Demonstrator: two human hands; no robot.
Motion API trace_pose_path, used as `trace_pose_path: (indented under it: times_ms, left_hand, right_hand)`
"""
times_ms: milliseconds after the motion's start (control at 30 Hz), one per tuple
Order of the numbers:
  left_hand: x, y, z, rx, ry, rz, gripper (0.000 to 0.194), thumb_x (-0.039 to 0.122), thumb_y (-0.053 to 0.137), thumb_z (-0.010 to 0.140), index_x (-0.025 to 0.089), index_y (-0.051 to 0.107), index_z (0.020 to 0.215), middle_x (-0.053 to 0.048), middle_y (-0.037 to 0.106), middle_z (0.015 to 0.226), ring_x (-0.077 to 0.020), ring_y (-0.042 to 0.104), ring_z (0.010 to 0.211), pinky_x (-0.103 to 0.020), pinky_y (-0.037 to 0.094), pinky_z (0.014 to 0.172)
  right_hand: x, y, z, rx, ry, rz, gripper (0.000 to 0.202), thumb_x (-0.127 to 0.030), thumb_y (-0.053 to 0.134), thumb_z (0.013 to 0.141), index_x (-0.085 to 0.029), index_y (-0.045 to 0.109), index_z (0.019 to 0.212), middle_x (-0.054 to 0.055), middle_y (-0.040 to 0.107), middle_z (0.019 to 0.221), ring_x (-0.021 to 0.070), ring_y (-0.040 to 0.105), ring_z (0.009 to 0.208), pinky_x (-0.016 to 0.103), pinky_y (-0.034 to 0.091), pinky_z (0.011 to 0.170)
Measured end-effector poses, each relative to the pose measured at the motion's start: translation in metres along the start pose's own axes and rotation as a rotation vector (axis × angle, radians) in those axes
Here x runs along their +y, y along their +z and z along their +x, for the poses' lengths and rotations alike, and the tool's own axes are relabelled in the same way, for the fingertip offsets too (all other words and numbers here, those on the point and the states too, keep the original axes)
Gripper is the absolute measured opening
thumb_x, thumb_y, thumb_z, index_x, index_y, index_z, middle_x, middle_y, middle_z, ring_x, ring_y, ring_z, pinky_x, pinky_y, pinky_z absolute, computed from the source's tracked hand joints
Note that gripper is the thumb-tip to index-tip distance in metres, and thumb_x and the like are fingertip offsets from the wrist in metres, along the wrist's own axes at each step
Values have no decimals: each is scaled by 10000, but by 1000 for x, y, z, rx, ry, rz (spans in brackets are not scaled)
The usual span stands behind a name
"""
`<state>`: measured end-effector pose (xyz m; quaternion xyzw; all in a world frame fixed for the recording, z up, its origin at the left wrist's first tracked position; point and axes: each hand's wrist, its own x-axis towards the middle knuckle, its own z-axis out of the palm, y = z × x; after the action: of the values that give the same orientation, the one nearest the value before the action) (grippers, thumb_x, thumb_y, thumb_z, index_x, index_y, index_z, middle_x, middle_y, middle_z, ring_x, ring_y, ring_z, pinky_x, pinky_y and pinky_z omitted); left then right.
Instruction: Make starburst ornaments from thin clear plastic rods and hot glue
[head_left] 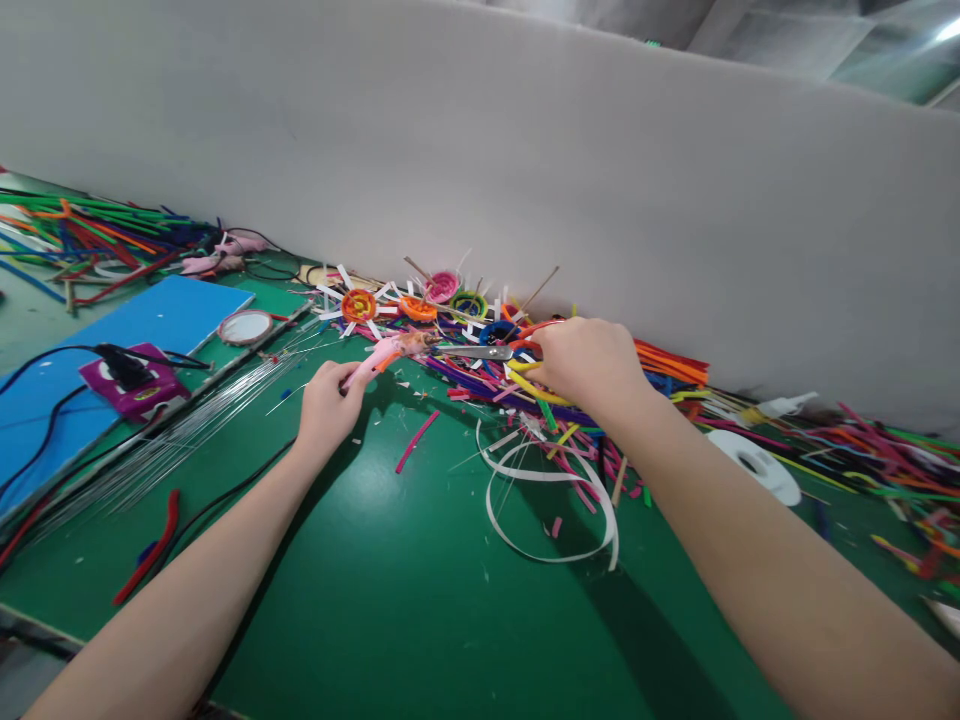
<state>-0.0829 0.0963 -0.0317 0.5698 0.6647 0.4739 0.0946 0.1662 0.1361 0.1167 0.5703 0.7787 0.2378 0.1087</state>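
Observation:
My left hand (330, 405) is closed around a pink glue gun (385, 352) whose browned nozzle end points right. In my right hand (589, 365) is a pair of scissors (487, 352) with orange-red handles. The scissor blades point left, their tips at the glue gun's nozzle; whether they touch it I cannot tell. Beneath and behind the scissors spreads a pile of coloured pipe cleaner pieces (480, 380). Small coiled round pieces sit behind the hands, among them an orange one with white spokes (358, 306). A loop of white strip (551, 558) lies below the scissors.
At left are a blue board (180, 305), a purple power socket (135, 383) with black cables, a roll of tape (245, 326) and thin wires (187, 420). A white disc (754, 468) and a white-nozzled bottle (780, 406) lie right. A grey partition (480, 150) stands behind.

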Motion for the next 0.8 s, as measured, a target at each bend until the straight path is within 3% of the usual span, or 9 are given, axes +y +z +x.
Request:
trace_pose_path:
  times_ms: [533, 800]
  left_hand:
    - [-4, 0, 1, 23, -63, -15, 338, 409, 467, 832, 163, 696, 867, -36, 613, 738, -163, 546, 692, -268, 399, 630]
    - [-6, 0, 1, 27, -78, -3, 339, 417, 463, 832, 171, 694, 857, -39, 619, 741, -170, 553, 693, -273, 397, 625]
  right_hand:
    - [8, 3, 0, -20, 78, -29, 262, -381, 638, 756, -158, 699, 878, 136, 710, 826, 291, 671, 799, 322, 443, 591]
    - [6, 3, -3, 21, -32, 88, 393, -452, 564, 776, -180, 642, 1049, 104, 687, 1050, 277, 634, 931, 338, 462, 676]
